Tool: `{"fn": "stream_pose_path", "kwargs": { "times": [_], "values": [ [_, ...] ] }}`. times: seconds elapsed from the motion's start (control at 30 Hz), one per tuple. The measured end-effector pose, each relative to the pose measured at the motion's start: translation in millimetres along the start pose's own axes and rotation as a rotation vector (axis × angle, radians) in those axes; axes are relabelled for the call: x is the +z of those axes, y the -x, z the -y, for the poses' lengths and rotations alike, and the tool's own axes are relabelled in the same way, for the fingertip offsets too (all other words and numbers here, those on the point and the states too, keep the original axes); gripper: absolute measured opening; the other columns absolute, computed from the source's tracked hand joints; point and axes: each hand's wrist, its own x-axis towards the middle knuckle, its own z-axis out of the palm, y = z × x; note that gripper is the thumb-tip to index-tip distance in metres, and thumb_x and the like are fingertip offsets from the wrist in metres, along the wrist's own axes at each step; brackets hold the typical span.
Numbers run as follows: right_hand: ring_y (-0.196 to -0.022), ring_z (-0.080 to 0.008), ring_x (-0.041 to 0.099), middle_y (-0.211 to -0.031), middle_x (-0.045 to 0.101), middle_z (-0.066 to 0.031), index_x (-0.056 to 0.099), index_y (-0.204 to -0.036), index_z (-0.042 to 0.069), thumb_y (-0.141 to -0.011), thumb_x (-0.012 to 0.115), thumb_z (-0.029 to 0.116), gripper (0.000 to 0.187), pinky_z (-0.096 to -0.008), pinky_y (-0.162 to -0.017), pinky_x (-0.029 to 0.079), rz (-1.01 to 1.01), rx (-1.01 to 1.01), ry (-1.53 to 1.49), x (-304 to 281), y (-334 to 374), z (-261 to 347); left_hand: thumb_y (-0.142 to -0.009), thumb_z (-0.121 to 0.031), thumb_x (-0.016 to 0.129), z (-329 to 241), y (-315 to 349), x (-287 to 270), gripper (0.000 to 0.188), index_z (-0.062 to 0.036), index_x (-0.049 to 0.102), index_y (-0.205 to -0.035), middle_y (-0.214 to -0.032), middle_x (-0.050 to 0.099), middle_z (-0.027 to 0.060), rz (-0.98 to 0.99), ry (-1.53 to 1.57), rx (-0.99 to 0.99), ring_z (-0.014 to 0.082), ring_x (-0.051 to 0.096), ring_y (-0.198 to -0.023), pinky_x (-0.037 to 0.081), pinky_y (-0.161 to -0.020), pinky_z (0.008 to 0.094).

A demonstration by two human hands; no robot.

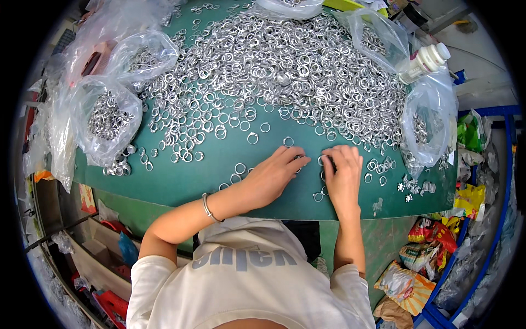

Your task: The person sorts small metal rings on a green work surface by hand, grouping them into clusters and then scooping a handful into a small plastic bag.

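A large heap of silver finger rings point(263, 60) spreads over a green tabletop point(181, 181). At the near edge of the heap, my left hand point(274, 178) has its fingers bent together just above the table. A bit of silver shows under its fingertips, but most of what is there is hidden. Close by on the right, my right hand point(344, 175) is curled, with a silver ring point(321, 160) at its thumb and forefinger. One loose ring point(288, 141) lies just beyond my left fingers. Several more rings point(236, 174) rest beside my left wrist.
Clear plastic bags of rings stand at the left point(107, 120) and right point(424, 123). A white bottle point(424, 63) leans at the far right. Small flower-shaped silver pieces point(408, 186) lie near the right edge. Colourful packets point(405, 288) sit beside a blue rack point(501, 214).
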Motion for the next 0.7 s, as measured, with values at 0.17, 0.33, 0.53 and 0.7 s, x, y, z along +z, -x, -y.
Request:
{"fn": "stream_pose_path", "kwargs": {
  "times": [0.17,0.33,0.53,0.7],
  "values": [
    [-0.087,-0.0244,0.053,-0.094,0.06,-0.0064,0.067,-0.094,0.006,-0.075,0.074,0.007,0.021,-0.0372,-0.077,0.037,-0.014,-0.086,-0.073,-9.7,4.1,0.7,-0.079,0.002,0.066,-4.0,2.6,-11.2,0.05,-0.0029,0.053,-0.126,-0.126,0.049,0.0135,-0.023,0.008,-0.072,0.0336,0.05,-0.109,0.046,-0.093,0.04],
    [-0.088,-0.0249,0.054,-0.095,0.059,-0.0074,0.066,-0.101,0.005,-0.074,0.074,0.008,0.029,-0.038,-0.077,0.037,0.109,-0.044,-0.015,-20.8,13.1,13.8,-0.08,-0.001,0.067,-1.8,2.6,-7.7,0.048,-0.0032,0.053,-0.126,-0.124,0.049,0.0131,0.018,-0.069,-0.045,0.0327,0.05,-0.105,0.046,-0.09,0.0402],
    [-0.089,-0.0309,0.057,-0.097,0.059,-0.011,0.065,-0.105,0.003,-0.076,0.071,0.002,0.03,-0.0404,-0.078,0.046,0.109,0.076,-0.139,-12.8,17.8,4.0,-0.081,-0.003,0.067,2.1,-12.3,-3.2,0.046,-0.0015,0.054,-0.124,-0.121,0.049,0.0125,0.097,-0.118,0.038,0.0324,0.05,-0.102,0.045,-0.087,0.0406],
    [-0.093,-0.0323,0.058,-0.101,0.059,-0.0122,0.064,-0.104,0.002,-0.076,0.071,0.001,0.029,-0.0402,-0.078,0.048,0.055,0.066,-0.16,-22.4,23.6,7.4,-0.081,-0.003,0.067,-1.3,-14.6,-2.1,0.044,-0.0013,0.055,-0.123,-0.12,0.049,0.0119,0.067,-0.123,0.041,0.0325,0.049,-0.102,0.045,-0.088,0.0413]
  ]
}}
